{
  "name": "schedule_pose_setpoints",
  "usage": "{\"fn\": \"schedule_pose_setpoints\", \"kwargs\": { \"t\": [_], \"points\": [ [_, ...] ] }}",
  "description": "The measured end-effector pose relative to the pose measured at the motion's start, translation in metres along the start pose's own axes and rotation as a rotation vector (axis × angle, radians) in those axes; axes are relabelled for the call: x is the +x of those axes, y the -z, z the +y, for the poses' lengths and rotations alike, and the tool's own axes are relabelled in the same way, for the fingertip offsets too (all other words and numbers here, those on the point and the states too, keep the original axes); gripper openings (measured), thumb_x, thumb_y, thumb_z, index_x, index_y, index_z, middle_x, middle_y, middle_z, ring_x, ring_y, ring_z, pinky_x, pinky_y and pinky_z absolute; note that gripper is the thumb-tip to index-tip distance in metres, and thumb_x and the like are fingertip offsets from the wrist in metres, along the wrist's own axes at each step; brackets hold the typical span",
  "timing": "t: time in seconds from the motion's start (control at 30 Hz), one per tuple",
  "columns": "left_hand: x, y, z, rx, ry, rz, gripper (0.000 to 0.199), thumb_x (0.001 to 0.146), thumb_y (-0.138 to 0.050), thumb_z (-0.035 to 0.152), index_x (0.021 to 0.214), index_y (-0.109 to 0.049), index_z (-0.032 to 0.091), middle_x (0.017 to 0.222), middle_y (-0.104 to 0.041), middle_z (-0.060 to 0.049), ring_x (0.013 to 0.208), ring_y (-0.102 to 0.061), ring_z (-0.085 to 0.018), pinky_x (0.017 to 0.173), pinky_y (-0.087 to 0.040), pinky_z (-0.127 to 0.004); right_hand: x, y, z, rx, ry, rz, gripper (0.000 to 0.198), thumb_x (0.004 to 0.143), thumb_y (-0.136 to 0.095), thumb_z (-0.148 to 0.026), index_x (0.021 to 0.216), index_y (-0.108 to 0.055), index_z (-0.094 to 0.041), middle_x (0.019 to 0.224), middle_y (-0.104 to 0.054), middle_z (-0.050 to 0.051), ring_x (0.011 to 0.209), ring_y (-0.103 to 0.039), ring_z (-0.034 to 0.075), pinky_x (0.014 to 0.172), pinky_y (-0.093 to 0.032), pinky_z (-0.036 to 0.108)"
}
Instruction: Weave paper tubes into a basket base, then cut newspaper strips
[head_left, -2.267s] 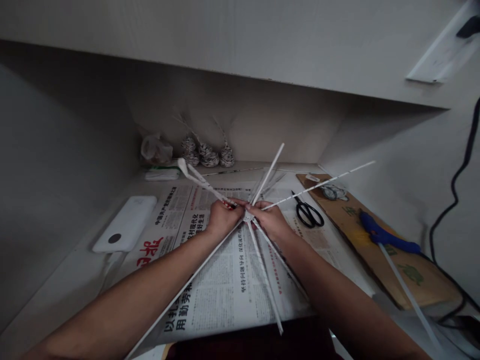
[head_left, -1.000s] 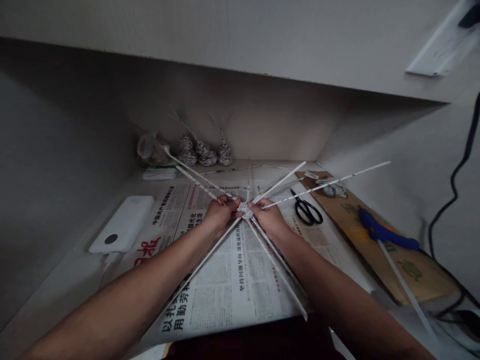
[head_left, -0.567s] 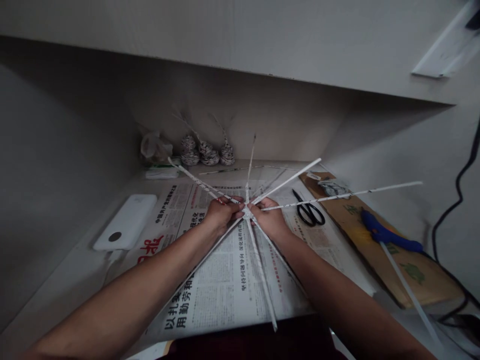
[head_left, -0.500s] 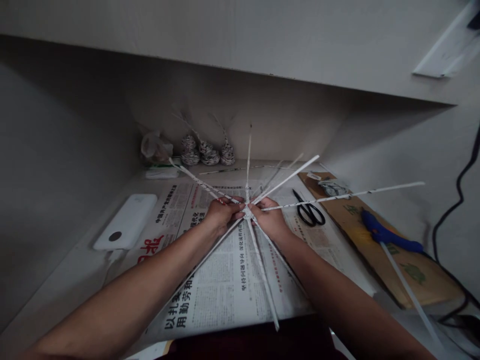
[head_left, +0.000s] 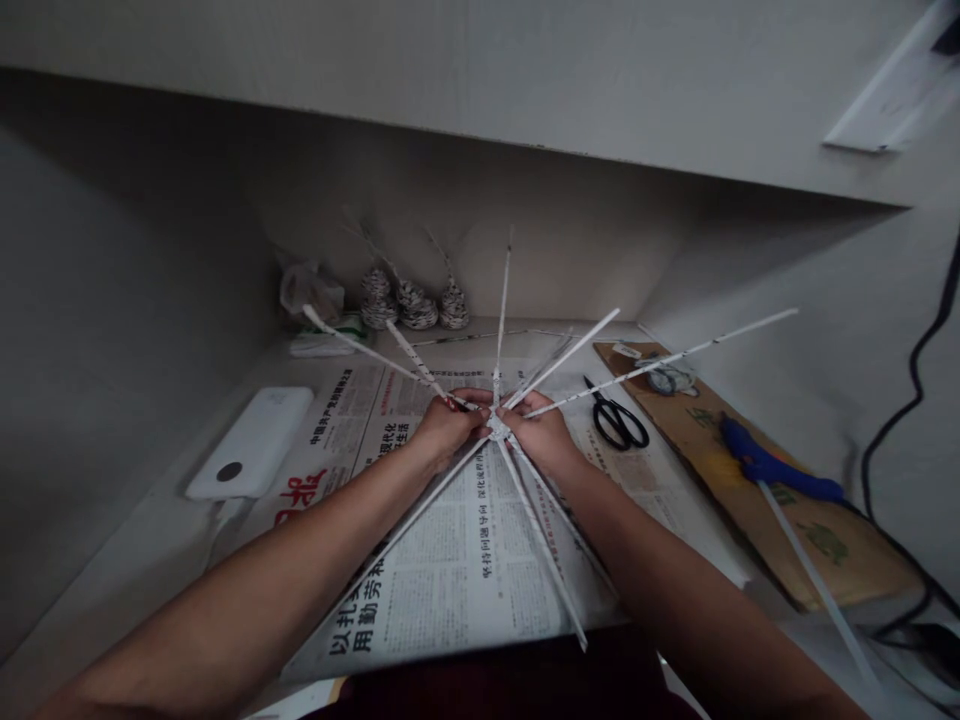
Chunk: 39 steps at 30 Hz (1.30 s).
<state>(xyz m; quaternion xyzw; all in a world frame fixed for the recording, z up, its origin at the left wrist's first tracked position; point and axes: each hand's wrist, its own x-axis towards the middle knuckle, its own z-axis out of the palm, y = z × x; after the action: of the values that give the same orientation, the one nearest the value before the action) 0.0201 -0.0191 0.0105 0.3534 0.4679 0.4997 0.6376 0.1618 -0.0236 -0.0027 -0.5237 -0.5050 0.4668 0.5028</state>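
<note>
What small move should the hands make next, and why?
Perhaps steady the hub with the left hand and let the right hand fold the rightmost strip gently inward: both hands are pinched at the hub, and that strip sticks out past the right hand with its far end free.

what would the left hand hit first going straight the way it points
Likely the right hand, just past the hub that the left hand holds, though depth is unclear.
</note>
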Motion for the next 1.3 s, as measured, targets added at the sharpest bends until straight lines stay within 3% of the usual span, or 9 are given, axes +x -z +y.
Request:
{"fn": "schedule_pose_setpoints", "kwargs": {
  "t": [0.2,0.37,0.43,0.67,0.77,0.9,0.93,1.1,1.3],
  "points": [
    [0.001,0.001,0.0,0.019,-0.039,0.031,0.037,0.049,-0.092,0.023,0.072,-0.065,0.012,0.062,-0.064,0.001,0.053,-0.059,-0.012,0.045,-0.053,-0.023,-0.002,-0.002,-0.005,0.09,-0.065,-0.058,0.026,0.059,-0.078,-0.036,0.074,-0.065,-0.019,0.06,-0.063,-0.002,0.05,-0.055,0.014,0.047,-0.042,0.026],
    [-0.001,0.0,0.003,0.0,-0.058,0.056,0.037,0.052,-0.091,0.027,0.07,-0.06,0.015,0.058,-0.055,0.005,0.052,-0.055,-0.01,0.046,-0.055,-0.024,-0.002,-0.002,-0.009,0.196,-0.196,-0.133,0.033,0.054,-0.084,-0.04,0.068,-0.067,-0.016,0.056,-0.063,-0.001,0.048,-0.052,0.012,0.048,-0.038,0.026],
    [-0.001,0.0,0.003,-0.01,-0.054,0.041,0.035,0.055,-0.089,0.027,0.07,-0.059,0.016,0.058,-0.053,0.005,0.052,-0.054,-0.01,0.045,-0.055,-0.024,-0.002,-0.001,-0.009,0.259,-0.18,-0.161,0.034,0.053,-0.085,-0.04,0.069,-0.069,-0.015,0.058,-0.064,0.0,0.05,-0.054,0.012,0.051,-0.04,0.027],
    [0.002,0.004,0.003,-0.017,0.021,-0.001,0.023,0.069,-0.082,0.025,0.075,-0.063,0.014,0.062,-0.058,0.002,0.052,-0.055,-0.009,0.046,-0.055,-0.022,0.0,-0.001,-0.002,0.204,-0.051,0.002,0.026,0.056,-0.083,-0.036,0.065,-0.068,-0.017,0.058,-0.066,0.0,0.054,-0.057,0.015,0.057,-0.043,0.029],
    [0.005,0.016,0.01,0.032,0.067,-0.18,0.034,0.064,-0.087,0.024,0.09,-0.068,0.014,0.07,-0.067,-0.002,0.061,-0.064,-0.013,0.054,-0.058,-0.024,0.005,0.003,0.001,0.181,-0.08,0.02,0.026,0.054,-0.082,-0.036,0.063,-0.067,-0.017,0.057,-0.065,0.001,0.053,-0.057,0.015,0.056,-0.044,0.03],
    [0.011,0.039,0.024,0.215,0.122,-0.615,0.06,0.05,-0.092,0.01,0.106,-0.071,0.016,0.093,-0.076,-0.008,0.082,-0.072,-0.019,0.074,-0.059,-0.029,0.01,0.009,0.0,0.194,-0.18,0.007,0.028,0.051,-0.082,-0.036,0.06,-0.063,-0.018,0.053,-0.062,0.0,0.049,-0.054,0.015,0.052,-0.043,0.03],
    [0.013,0.044,0.026,0.24,0.131,-0.653,0.06,0.052,-0.091,0.01,0.108,-0.072,0.017,0.096,-0.076,-0.008,0.085,-0.072,-0.02,0.076,-0.058,-0.029,0.01,0.009,0.0,0.193,-0.189,-0.004,0.028,0.051,-0.081,-0.036,0.061,-0.063,-0.018,0.053,-0.062,0.0,0.049,-0.054,0.015,0.052,-0.043,0.03],
    [0.025,0.05,0.023,0.161,0.107,-0.36,0.051,0.062,-0.088,0.023,0.11,-0.071,0.017,0.089,-0.077,-0.007,0.072,-0.072,-0.016,0.058,-0.053,-0.021,0.007,0.008,-0.002,0.154,-0.148,-0.042,0.027,0.052,-0.08,-0.037,0.059,-0.063,-0.017,0.051,-0.06,-0.001,0.048,-0.053,0.014,0.051,-0.04,0.029],
    [0.024,0.043,0.018,0.107,0.179,-0.446,0.044,0.052,-0.089,0.012,0.093,-0.075,0.016,0.085,-0.076,-0.003,0.068,-0.068,-0.011,0.06,-0.051,-0.018,0.003,0.005,-0.002,0.101,-0.08,-0.068,0.024,0.057,-0.078,-0.037,0.062,-0.066,-0.017,0.053,-0.062,-0.001,0.05,-0.053,0.013,0.055,-0.04,0.028]
  ]
}}
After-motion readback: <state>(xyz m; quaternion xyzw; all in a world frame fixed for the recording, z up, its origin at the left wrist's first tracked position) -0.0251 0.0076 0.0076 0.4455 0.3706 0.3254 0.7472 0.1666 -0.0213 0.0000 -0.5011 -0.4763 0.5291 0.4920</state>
